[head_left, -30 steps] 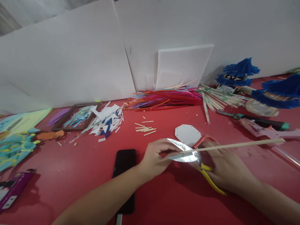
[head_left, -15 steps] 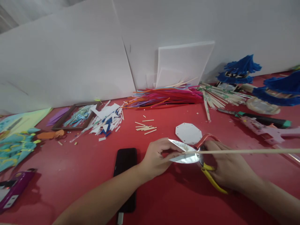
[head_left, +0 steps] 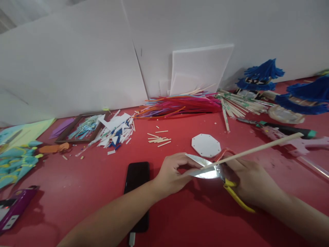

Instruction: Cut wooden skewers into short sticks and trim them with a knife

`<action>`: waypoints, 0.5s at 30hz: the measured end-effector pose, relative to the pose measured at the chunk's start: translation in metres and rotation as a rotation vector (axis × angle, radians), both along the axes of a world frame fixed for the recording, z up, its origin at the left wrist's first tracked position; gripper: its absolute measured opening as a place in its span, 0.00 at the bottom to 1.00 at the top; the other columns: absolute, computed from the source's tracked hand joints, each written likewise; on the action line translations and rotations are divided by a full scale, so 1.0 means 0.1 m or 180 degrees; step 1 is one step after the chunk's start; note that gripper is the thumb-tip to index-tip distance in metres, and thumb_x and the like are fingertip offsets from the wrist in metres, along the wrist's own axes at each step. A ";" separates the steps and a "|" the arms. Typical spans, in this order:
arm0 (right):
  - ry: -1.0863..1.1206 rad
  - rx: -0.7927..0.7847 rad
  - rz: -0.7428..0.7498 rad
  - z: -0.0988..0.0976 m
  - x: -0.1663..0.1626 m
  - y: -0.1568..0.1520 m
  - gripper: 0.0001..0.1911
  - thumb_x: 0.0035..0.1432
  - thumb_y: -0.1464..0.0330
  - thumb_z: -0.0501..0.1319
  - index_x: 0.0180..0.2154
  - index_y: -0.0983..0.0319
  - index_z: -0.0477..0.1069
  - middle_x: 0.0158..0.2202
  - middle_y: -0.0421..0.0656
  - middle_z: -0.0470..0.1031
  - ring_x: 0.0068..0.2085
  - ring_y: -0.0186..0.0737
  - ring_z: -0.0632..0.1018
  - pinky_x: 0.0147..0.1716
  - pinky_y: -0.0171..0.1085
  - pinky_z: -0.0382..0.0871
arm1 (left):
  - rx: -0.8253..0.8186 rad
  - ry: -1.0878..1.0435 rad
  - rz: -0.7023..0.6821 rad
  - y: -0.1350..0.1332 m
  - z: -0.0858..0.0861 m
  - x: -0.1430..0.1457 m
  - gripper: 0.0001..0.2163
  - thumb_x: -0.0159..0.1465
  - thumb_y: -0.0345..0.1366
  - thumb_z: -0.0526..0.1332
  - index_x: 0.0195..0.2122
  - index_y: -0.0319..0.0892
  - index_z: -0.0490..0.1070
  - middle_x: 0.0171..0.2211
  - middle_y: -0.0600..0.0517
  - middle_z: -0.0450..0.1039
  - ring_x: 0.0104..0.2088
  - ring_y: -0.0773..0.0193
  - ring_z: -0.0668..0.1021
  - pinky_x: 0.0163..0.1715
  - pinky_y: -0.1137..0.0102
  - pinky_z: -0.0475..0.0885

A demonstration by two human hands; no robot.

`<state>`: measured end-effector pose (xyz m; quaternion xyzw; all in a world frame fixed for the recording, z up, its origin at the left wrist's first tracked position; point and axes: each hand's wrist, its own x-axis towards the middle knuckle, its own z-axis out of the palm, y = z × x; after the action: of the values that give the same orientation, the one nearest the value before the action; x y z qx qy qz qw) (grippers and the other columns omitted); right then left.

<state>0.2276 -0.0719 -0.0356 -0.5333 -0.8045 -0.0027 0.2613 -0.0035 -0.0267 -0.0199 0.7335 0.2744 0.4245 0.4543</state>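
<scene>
My left hand (head_left: 169, 175) pinches the near end of a long thin wooden stick (head_left: 259, 148) that runs out to the right, its far end raised. My right hand (head_left: 248, 183) grips the handles of scissors (head_left: 205, 168) with yellow and orange loops. The blades are parted around the stick close to my left fingertips. A white octagonal card (head_left: 206, 144) lies on the red table (head_left: 89, 185) just behind the blades. A black phone (head_left: 136, 181) lies beside my left forearm.
Short cut stick pieces (head_left: 158, 139) lie behind my left hand. Coloured straws (head_left: 180, 104), wrapped chopsticks (head_left: 236, 106), blue tassels (head_left: 264, 75), white scraps (head_left: 115, 132), a framed tray (head_left: 78, 128) and a pink glue gun (head_left: 295, 140) line the back. White boards (head_left: 200, 68) lean on the wall.
The stick's far end dipped level, then swung upward and back. Both hands and the scissors stayed nearly in place.
</scene>
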 end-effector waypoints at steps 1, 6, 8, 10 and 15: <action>0.0008 -0.0006 0.0010 -0.01 0.00 0.00 0.04 0.52 0.72 0.52 0.28 0.56 0.61 0.21 0.41 0.73 0.21 0.37 0.72 0.21 0.35 0.61 | -0.0023 -0.0020 -0.0009 0.00 0.00 0.00 0.10 0.62 0.42 0.70 0.32 0.40 0.81 0.32 0.44 0.83 0.33 0.61 0.84 0.34 0.71 0.80; -0.0024 -0.0075 -0.0005 -0.02 0.02 0.00 0.05 0.51 0.73 0.54 0.28 0.56 0.62 0.23 0.41 0.75 0.22 0.38 0.74 0.22 0.35 0.62 | -0.0071 -0.0093 -0.0045 -0.01 -0.01 0.00 0.04 0.60 0.36 0.70 0.32 0.41 0.81 0.33 0.45 0.84 0.33 0.62 0.85 0.34 0.71 0.81; -0.0060 -0.0060 -0.0062 -0.01 0.01 0.00 0.04 0.50 0.71 0.55 0.29 0.56 0.62 0.22 0.41 0.75 0.22 0.39 0.74 0.22 0.35 0.62 | -0.0064 -0.0084 0.0007 -0.01 0.00 0.00 0.04 0.59 0.36 0.71 0.32 0.41 0.81 0.33 0.45 0.84 0.33 0.61 0.85 0.34 0.71 0.81; -0.0132 -0.0028 -0.0112 0.01 -0.01 0.01 0.03 0.50 0.70 0.55 0.29 0.56 0.62 0.23 0.42 0.76 0.22 0.40 0.74 0.22 0.36 0.62 | -0.0062 -0.0066 0.0072 -0.01 0.00 0.00 0.05 0.58 0.36 0.72 0.32 0.41 0.81 0.32 0.45 0.84 0.32 0.61 0.85 0.34 0.70 0.81; -0.0241 0.0123 -0.0122 0.00 -0.01 0.01 0.03 0.50 0.67 0.56 0.31 0.56 0.66 0.24 0.43 0.76 0.24 0.41 0.75 0.24 0.37 0.64 | 0.0120 -0.0014 0.0134 0.01 0.01 -0.01 0.06 0.59 0.37 0.71 0.30 0.41 0.81 0.31 0.44 0.84 0.32 0.59 0.85 0.34 0.69 0.81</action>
<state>0.2267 -0.0710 -0.0354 -0.5430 -0.8033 -0.0434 0.2409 -0.0048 -0.0254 -0.0190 0.7350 0.2808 0.4408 0.4320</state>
